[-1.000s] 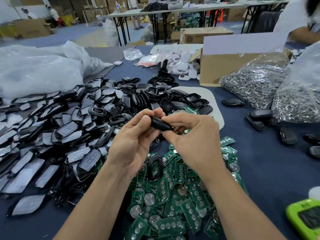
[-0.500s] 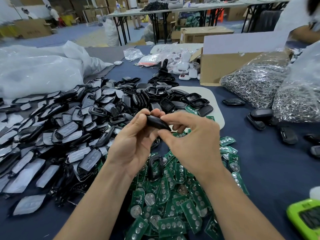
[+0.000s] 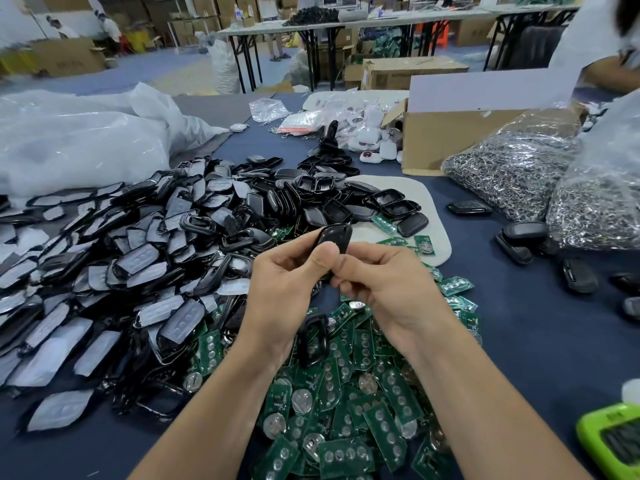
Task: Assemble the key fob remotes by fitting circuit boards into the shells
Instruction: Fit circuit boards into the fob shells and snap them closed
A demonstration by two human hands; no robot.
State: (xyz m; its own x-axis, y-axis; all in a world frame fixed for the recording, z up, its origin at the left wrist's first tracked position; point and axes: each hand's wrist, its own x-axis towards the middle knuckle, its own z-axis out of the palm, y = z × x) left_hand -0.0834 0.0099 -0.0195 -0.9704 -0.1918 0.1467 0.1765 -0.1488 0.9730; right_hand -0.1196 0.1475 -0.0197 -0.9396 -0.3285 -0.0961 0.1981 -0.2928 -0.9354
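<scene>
Blue table (image 3: 540,348) | left hand (image 3: 284,285), right hand (image 3: 391,289) pinch fob (image 3: 334,237) (over circuit boards (image 3: 349,407))

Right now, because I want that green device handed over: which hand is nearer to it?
Right. The right hand is up and left of the green device; the left hand is farther left, both gripping the black fob.

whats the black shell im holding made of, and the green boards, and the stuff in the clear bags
Black shell: likely moulded plastic, glossy, with soft highlights. Green boards: probably fibreglass circuit board, green coating, silvery round contacts. Bag contents: apparently small metal rings, bright and glinting; detail too fine to confirm.
</scene>
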